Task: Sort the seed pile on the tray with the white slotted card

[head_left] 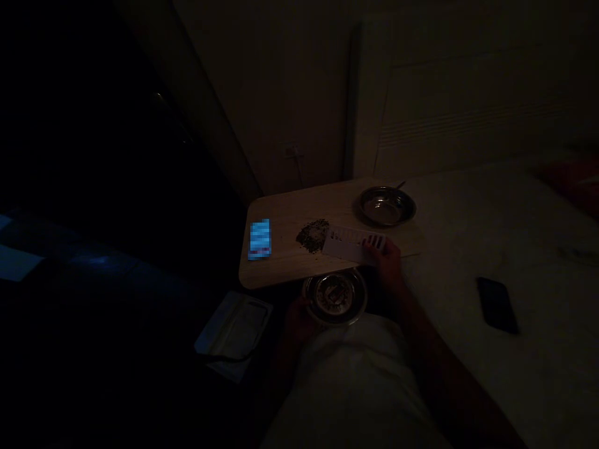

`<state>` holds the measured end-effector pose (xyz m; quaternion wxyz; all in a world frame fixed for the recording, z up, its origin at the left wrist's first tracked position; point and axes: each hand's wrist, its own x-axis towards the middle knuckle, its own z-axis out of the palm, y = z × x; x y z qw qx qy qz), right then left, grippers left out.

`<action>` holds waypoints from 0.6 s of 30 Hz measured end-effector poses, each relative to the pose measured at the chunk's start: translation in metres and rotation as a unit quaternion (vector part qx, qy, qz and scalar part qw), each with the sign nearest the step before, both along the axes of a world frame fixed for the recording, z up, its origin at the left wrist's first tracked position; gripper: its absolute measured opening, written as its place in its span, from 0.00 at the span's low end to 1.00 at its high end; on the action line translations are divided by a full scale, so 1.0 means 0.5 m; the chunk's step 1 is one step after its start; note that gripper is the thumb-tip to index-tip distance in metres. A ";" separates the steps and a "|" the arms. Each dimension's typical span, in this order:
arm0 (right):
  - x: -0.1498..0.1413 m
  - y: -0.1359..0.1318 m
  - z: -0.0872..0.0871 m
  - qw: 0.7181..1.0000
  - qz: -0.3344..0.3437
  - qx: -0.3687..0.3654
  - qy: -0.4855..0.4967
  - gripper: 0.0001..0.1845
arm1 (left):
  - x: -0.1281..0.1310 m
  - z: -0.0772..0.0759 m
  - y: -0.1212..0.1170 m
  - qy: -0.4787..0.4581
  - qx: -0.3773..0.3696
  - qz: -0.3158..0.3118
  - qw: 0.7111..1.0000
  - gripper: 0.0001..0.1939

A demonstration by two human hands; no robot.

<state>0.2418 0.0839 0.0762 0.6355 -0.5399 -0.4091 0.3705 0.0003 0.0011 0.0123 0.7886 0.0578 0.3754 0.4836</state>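
Observation:
My right hand [384, 254] is closed on the near right end of a pale, flat, rectangular piece with a row of slots [344, 247]. Its far left end touches a pile of small dark and light bits [312, 235] on the wooden tabletop [285, 265]; the bits look like seeds or grains, too dim to name. Below the table's front edge, my left hand [302, 319] grips the left rim of a round metal bowl [339, 319]. Some dark bits lie in that bowl. The left fingers are mostly in shadow.
Another shiny metal bowl [387, 206] stands at the table's back right, with a thin handle behind it. A bright blue-lit screen [259, 239] lies at the left. A dark phone [497, 305] rests on the bed [449, 262]. A pale box-like thing [234, 333] is lower left.

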 end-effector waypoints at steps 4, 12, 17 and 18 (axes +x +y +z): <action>-0.001 -0.001 -0.009 1.000 -0.002 -0.009 0.008 0.16 | 0.001 -0.003 0.003 -0.002 -0.006 -0.005 1.000 0.15; -0.036 0.010 -0.008 0.999 0.035 -0.008 0.018 0.15 | -0.001 -0.002 0.003 -0.002 -0.001 -0.003 1.000 0.16; -0.062 0.023 -0.003 0.998 0.066 0.001 0.011 0.14 | 0.001 -0.003 0.004 -0.006 0.003 0.013 1.000 0.16; -0.066 0.025 -0.003 0.997 0.073 0.001 0.011 0.14 | 0.001 -0.003 0.005 -0.008 0.003 0.011 1.000 0.16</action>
